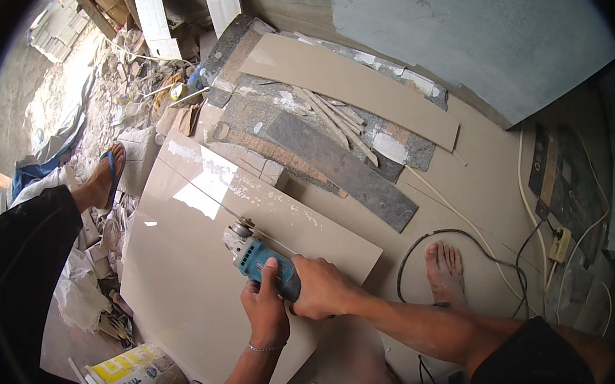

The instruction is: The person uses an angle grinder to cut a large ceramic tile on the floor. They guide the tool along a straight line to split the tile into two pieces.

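Observation:
A teal angle grinder (259,260) with a grey metal head is held over a large glossy beige tile (207,296). My left hand (268,312) grips the side of its body, thumb laid along the top. Around the grinder's dark rear end my right hand (323,289) is closed. The thin disc, seen nearly edge-on at the head, lies along a fine dark line that runs across the tile toward its far left corner. Whether the disc touches the tile I cannot tell. Pale dust and a bright reflection lie on the tile's far part.
Beyond the tile lie a long beige tile strip (357,89), a dark grey strip (346,170) and several thin offcuts (334,120). Rubble (130,83) covers the far left. A person's foot in a blue flip-flop (112,176) stands left; a yellow-white bucket (141,375) lies near. Cables and a socket (559,244) are right.

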`<action>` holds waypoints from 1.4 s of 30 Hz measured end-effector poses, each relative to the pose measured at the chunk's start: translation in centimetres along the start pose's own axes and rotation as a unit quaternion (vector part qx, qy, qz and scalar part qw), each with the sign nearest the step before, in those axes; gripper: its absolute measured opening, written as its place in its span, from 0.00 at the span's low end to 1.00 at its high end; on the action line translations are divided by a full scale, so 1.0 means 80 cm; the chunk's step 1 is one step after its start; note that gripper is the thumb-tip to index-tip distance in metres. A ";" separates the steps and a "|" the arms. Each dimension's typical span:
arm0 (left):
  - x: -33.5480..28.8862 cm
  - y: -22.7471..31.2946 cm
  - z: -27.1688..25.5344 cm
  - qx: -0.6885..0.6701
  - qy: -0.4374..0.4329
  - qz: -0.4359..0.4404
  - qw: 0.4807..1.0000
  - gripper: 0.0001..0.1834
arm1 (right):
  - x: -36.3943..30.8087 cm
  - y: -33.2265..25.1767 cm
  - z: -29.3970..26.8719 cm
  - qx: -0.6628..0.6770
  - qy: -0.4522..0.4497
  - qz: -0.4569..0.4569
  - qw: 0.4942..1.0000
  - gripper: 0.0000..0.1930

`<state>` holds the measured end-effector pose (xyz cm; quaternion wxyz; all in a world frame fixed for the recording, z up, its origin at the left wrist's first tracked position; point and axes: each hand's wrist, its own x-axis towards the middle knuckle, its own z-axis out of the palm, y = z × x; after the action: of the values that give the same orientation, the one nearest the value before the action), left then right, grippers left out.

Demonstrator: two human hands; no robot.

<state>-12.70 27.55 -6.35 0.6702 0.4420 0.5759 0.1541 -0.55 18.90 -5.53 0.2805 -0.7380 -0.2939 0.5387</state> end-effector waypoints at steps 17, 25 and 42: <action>-0.010 0.013 -0.001 0.027 0.011 0.057 0.998 0.24 | -0.007 -0.010 0.001 0.005 0.023 -0.031 0.999 0.30; -0.044 0.045 -0.011 -0.026 -0.017 0.136 0.990 0.18 | -0.042 -0.042 0.006 -0.007 0.081 -0.093 0.992 0.28; -0.070 -0.010 -0.001 -0.079 -0.036 0.118 0.989 0.16 | -0.059 -0.011 0.009 -0.031 0.063 -0.098 0.993 0.31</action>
<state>-14.62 23.08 -3.42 0.7006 0.4578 0.4809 0.2613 -2.54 16.08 -2.15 0.3270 -0.7465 -0.3635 0.4514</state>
